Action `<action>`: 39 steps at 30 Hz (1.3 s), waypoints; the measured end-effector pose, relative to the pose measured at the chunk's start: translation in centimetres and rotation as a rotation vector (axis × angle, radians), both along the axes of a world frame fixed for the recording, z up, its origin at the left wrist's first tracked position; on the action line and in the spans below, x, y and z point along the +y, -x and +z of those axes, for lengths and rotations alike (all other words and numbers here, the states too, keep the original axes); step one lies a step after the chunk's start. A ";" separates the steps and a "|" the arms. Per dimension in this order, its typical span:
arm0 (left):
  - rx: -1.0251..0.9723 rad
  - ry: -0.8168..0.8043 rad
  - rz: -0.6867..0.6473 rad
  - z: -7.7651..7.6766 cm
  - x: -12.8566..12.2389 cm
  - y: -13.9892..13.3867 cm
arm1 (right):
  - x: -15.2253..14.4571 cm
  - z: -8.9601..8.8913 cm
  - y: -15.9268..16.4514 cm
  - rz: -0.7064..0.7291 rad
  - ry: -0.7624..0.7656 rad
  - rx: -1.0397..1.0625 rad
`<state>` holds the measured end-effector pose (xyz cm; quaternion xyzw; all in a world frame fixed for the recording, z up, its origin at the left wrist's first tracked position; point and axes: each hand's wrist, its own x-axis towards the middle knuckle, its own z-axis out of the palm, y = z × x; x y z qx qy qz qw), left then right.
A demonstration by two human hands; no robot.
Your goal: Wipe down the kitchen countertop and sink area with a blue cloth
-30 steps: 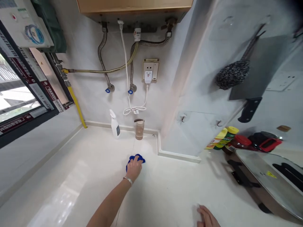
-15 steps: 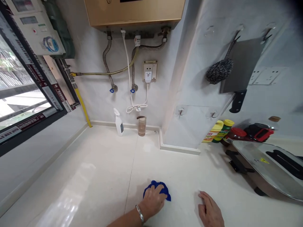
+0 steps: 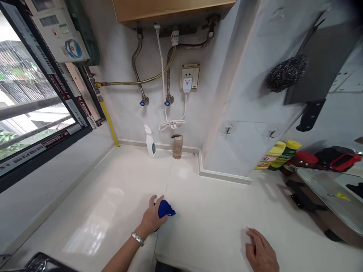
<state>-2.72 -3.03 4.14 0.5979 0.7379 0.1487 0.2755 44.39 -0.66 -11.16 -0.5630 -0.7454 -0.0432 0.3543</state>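
Note:
My left hand [image 3: 151, 220], with a silver bangle at its wrist, presses a bunched blue cloth [image 3: 165, 209] onto the white countertop [image 3: 198, 219]. Its fingers curl around the cloth, which covers part of the counter seam. Over to the right, my right hand [image 3: 260, 251] rests on the countertop with fingers loosely bent and thumb apart, holding nothing. Beyond the cloth, near the back wall, stand a white spray bottle [image 3: 150, 142] and a clear brownish drinking glass [image 3: 177, 147].
An electric pan [image 3: 320, 204] with a glass lid sits at the right, bottles and jars [image 3: 300, 160] behind it. A cleaver [image 3: 314, 68] and a steel scourer [image 3: 287, 72] hang from the wall pillar [image 3: 227, 151]. A yellow gas pipe [image 3: 109, 122] runs down the back-left corner.
My left hand has slid the blue cloth leftward and farther from me. The view has shifted, and a dark object now shows at the bottom left. My right hand stays resting on the counter.

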 end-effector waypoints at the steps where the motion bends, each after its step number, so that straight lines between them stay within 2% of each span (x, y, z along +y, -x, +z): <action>1: -0.053 0.022 0.006 0.7 0.3 0.5 | 0.0 -0.1 0.0 0.005 -0.009 0.001; 5: -0.207 0.051 -0.068 3.9 1.9 2.1 | 0.2 -0.4 0.1 0.008 -0.032 0.004; 8: -0.333 -0.031 -0.098 5.6 3.5 2.6 | 0.3 -0.4 0.2 -0.005 -0.028 -0.001; 10: -0.269 -0.081 -0.106 6.0 4.6 2.5 | 0.3 -0.4 0.3 -0.011 -0.028 0.008; 14: 0.045 -0.110 -0.090 6.4 6.1 2.3 | 0.5 -0.6 0.2 -0.011 -0.034 0.031; 19: 0.081 -0.231 -0.132 8.5 7.6 2.8 | 0.6 -1.0 0.1 0.002 -0.046 0.029; 25: -0.073 -0.278 -0.011 10.9 9.1 3.3 | 0.5 -0.8 -0.1 -0.003 -0.005 0.048; 29: -0.255 -0.233 0.148 11.0 8.8 4.3 | 0.4 -0.8 -0.1 0.002 0.004 0.039; 32: -0.331 -0.121 0.204 11.1 7.3 5.8 | 0.3 -0.9 -0.2 0.001 0.004 0.049; 34: -0.375 -0.015 0.159 11.7 5.7 6.7 | 0.2 -0.8 -0.3 -0.002 0.009 0.050; 35: -0.421 0.053 0.091 12.1 4.8 7.0 | 0.2 -0.7 -0.3 0.000 0.014 0.045; 37: -0.581 0.163 -0.112 13.0 3.5 7.3 | 0.1 -0.4 -0.3 0.002 0.027 0.031; 39: -0.827 0.156 -0.311 13.3 3.2 7.4 | 0.0 0.0 -0.2 -0.005 0.039 0.014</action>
